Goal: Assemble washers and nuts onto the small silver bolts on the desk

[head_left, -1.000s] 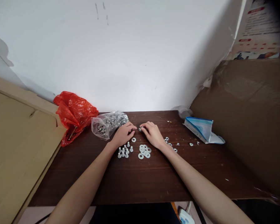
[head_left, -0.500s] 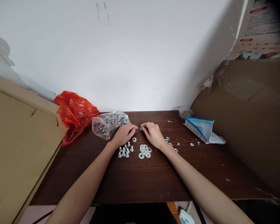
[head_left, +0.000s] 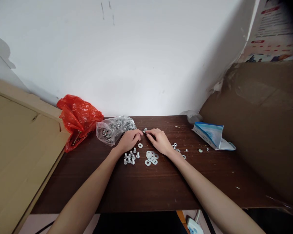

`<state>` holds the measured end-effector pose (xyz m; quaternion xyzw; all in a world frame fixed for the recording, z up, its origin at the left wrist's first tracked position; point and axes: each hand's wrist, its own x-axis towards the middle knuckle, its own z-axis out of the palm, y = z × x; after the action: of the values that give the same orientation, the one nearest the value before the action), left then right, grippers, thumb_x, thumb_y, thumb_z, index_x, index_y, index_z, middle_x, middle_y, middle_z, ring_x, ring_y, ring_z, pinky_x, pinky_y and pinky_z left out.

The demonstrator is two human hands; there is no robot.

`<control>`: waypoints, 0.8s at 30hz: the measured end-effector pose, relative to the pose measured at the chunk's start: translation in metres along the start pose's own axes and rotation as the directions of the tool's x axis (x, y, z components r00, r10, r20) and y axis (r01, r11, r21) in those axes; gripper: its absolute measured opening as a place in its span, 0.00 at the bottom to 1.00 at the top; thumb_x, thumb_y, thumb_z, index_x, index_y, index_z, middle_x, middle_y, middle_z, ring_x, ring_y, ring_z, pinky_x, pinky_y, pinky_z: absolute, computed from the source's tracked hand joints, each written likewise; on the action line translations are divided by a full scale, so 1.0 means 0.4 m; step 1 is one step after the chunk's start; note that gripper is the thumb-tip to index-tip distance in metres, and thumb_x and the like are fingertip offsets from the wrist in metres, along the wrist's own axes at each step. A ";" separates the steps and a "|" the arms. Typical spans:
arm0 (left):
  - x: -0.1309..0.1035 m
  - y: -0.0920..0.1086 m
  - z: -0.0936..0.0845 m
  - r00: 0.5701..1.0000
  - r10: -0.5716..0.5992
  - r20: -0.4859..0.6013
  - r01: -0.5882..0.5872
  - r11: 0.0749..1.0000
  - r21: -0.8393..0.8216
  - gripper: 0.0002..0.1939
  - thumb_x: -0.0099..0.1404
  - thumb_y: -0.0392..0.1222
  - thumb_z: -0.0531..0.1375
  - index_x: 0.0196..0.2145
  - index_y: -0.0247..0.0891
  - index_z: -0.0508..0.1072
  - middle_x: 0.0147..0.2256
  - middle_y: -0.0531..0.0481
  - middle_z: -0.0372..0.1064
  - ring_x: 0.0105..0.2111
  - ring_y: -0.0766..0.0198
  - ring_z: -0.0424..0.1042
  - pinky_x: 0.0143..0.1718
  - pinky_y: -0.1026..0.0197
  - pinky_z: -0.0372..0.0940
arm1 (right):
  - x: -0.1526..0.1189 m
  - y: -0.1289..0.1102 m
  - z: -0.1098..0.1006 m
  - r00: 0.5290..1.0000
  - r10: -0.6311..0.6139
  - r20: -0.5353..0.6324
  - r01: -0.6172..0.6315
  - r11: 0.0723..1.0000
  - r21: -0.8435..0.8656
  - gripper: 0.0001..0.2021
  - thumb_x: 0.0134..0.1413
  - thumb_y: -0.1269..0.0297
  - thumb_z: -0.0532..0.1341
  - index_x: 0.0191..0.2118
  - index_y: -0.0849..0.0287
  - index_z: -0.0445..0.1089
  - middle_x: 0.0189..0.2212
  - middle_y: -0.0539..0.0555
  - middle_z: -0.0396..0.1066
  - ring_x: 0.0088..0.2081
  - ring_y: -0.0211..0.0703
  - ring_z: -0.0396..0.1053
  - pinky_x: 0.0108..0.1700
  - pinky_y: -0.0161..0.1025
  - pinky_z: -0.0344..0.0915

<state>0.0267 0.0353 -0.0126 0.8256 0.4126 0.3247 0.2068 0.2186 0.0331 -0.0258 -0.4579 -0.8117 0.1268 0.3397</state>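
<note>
A small metal piece [head_left: 145, 130] shows between the fingertips of my two hands, too small to make out clearly. My right hand [head_left: 158, 139] touches it with closed fingers. Beside it, my left hand [head_left: 131, 140] has its fingers bent together, and what they may hold is hidden. Below the hands are a single washer [head_left: 140, 145], a pile of flat washers [head_left: 151, 158] and a group of upright bolts [head_left: 129, 158]. Several nuts [head_left: 175, 145] lie by my right wrist. A clear bag of metal parts [head_left: 116, 127] rests behind my left hand.
A red plastic bag [head_left: 78, 117] is at the back left, beside a cardboard box [head_left: 21, 143]. On the right are a blue and white packet [head_left: 211, 135] and a large brown box [head_left: 263, 123]. Small scraps [head_left: 200, 150] lie on the dark table [head_left: 146, 188].
The small metal piece and the fingertips of my right hand have shifted slightly left and up, closer to my left fingertips. The table items stay put.
</note>
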 end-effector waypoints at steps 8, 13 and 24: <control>0.002 -0.004 -0.003 0.999 -0.036 -0.008 0.035 0.996 -0.082 0.13 0.58 0.30 0.47 0.30 0.34 0.72 0.24 0.53 0.70 0.25 0.68 0.67 0.33 0.64 0.61 | -0.002 -0.022 -0.018 0.995 -0.099 0.019 0.097 0.990 0.102 0.08 0.58 0.68 0.54 0.37 0.57 0.71 0.36 0.54 0.71 0.40 0.44 0.66 0.45 0.44 0.61; 0.007 -0.005 -0.016 0.994 -0.112 0.015 0.112 0.969 -0.220 0.12 0.53 0.28 0.47 0.25 0.33 0.70 0.21 0.53 0.68 0.23 0.69 0.65 0.28 0.66 0.60 | -0.012 -0.047 -0.022 0.941 -0.300 0.160 0.275 0.948 0.157 0.07 0.53 0.72 0.58 0.37 0.56 0.71 0.36 0.53 0.70 0.41 0.43 0.65 0.46 0.43 0.62; -0.011 0.052 -0.089 0.896 -0.132 0.424 0.220 0.961 -0.167 0.13 0.52 0.30 0.52 0.33 0.34 0.75 0.28 0.50 0.73 0.27 0.68 0.69 0.28 0.67 0.61 | -0.012 -0.042 -0.026 0.934 -0.294 0.203 0.285 0.956 0.073 0.07 0.57 0.63 0.58 0.39 0.56 0.72 0.35 0.53 0.67 0.40 0.43 0.64 0.44 0.42 0.62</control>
<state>0.0110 0.0224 0.0233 0.8075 0.3968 0.1665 0.4034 0.2160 0.0190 -0.0116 -0.3098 -0.8989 0.1406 0.2761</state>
